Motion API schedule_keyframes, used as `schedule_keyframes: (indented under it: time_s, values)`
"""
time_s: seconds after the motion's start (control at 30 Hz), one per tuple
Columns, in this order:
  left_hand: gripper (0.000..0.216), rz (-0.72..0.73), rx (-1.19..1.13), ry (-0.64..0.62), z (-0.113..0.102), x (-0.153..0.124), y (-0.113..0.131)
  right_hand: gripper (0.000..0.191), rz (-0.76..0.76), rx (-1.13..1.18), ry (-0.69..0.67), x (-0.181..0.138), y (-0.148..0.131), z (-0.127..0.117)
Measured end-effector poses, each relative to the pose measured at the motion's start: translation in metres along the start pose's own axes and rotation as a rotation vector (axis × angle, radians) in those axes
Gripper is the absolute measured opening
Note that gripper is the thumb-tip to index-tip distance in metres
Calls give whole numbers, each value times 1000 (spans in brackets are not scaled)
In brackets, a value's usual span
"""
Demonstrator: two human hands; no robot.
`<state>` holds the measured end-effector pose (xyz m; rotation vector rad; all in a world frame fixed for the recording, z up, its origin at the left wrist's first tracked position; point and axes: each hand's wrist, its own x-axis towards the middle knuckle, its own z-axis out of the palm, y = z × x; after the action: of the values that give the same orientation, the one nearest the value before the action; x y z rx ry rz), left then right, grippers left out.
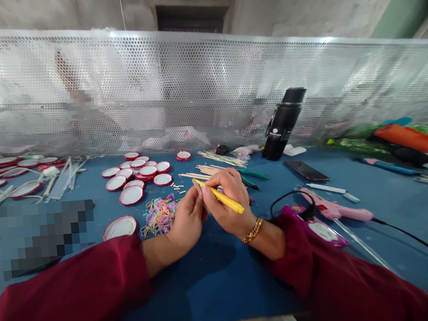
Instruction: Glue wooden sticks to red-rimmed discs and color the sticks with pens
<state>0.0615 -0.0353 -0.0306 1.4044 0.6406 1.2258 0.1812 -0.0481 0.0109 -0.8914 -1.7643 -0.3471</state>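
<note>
My right hand [230, 201], with a gold chain bracelet at the wrist, is closed round a slim yellow pen-shaped tool [226, 199]. The tool slants up to the left, and its far end meets my left fingertips. My left hand [189, 214] is pinched shut against the right one; what it holds is too small and hidden to make out. Beside the left hand lies a heap of pastel-coloured rubber bands [159, 213]. Just beyond both hands are thin wooden sticks [205, 172] and several short cut stick pieces [178, 187].
Red-rimmed white jar lids [131, 194] lie left of centre. A black flask [284, 124] stands before the perforated metal screen [189, 83]. On the right are a phone [306, 170], a white pen [326, 187] and a pink glue gun [336, 207] with its cord.
</note>
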Motion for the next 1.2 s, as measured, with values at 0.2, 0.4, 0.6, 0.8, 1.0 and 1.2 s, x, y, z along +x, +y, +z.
schedule_keyframes:
  time_s: [0.2,0.4,0.6,0.8,1.0,1.2]
  values:
    - [28,-7,-16,-15,1,0,4,8,21,-3,-21,-1,-1,0]
    - [28,-19,-7,4,1,0,0,9,20,-19,4,1,-1,0]
    - [27,5,-8,-10,0,-1,3,9,6,7,-11,0,-1,0]
    - [27,-9,-15,7,0,1,0,9,17,-14,-10,1,0,0]
    - [25,16,-24,-3,0,1,0,10,12,6,-5,0,-1,0]
    - [25,48,-36,-31,1,0,1,10,10,25,-14,-2,-1,1]
